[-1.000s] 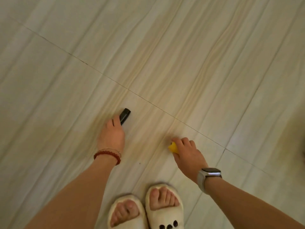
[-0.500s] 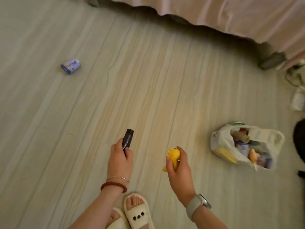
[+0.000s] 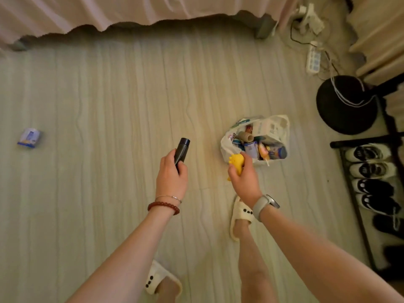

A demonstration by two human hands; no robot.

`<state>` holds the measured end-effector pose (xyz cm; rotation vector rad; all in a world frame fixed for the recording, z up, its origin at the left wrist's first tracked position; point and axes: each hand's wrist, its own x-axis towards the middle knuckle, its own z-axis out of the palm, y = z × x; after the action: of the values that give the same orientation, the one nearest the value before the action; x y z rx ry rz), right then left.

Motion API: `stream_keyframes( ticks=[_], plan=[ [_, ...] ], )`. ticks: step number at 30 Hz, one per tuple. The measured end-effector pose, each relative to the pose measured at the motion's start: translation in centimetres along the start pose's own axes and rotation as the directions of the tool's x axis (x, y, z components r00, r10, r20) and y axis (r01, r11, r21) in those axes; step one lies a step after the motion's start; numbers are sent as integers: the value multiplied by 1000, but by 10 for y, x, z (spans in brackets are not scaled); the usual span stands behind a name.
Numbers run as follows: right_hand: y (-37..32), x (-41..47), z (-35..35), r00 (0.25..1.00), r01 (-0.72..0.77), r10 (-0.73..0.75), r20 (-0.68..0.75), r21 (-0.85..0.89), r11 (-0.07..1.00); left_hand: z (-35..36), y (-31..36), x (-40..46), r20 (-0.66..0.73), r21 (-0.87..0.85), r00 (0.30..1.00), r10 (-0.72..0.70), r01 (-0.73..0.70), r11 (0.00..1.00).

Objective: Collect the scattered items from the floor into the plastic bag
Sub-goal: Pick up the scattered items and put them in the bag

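Observation:
My left hand [image 3: 171, 174] grips a black cylindrical tube [image 3: 182, 149] that sticks out past the thumb, held above the floor. A small yellow toy [image 3: 236, 163] sits in the curled fingers of my right hand [image 3: 243, 179], just in front of the white plastic bag [image 3: 272, 129]. The bag lies open on the floor to the right, with several small bottles and packets inside. Far left on the floor lies a small blue and white packet [image 3: 30, 138].
A bed with a pink skirt [image 3: 109, 12] runs along the top. At the right stand a black round fan base [image 3: 345, 106], a power strip with cables [image 3: 313, 59] and a black shoe rack [image 3: 371, 182] holding several shoes. My slippered feet are below my hands.
I have risen from crouching at the floor, lifting the black tube and the yellow toy. The view swung toward the bag, and my right hand now sits close to its opening.

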<state>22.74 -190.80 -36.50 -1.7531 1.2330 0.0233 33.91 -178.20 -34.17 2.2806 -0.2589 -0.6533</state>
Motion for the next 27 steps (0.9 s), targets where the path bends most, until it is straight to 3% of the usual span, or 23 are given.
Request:
stream_keyframes(
  ticks=[8,13,16,19,23,27],
  plan=[
    [107,115,-125,955,-289,295,-40,108,951,184,74,31,225,110,955,-194,173,979],
    [175,187,-123,879,-471,477,-2,154,868,275,66,70,320,164,905,-279,237,958],
    [209,228,-99,848,-521,530,-1,182,834,322,42,104,307,99,887,-345,331,938],
    [231,262,-74,847,-516,532,-6,233,824,359,17,129,246,7,881,-404,415,910],
    [248,298,-49,873,-429,474,-117,277,860,396,-7,151,138,-99,892,-431,445,890],
    [253,306,-38,906,-360,405,-120,282,889,407,-10,151,183,44,902,-392,391,919]
  ],
)
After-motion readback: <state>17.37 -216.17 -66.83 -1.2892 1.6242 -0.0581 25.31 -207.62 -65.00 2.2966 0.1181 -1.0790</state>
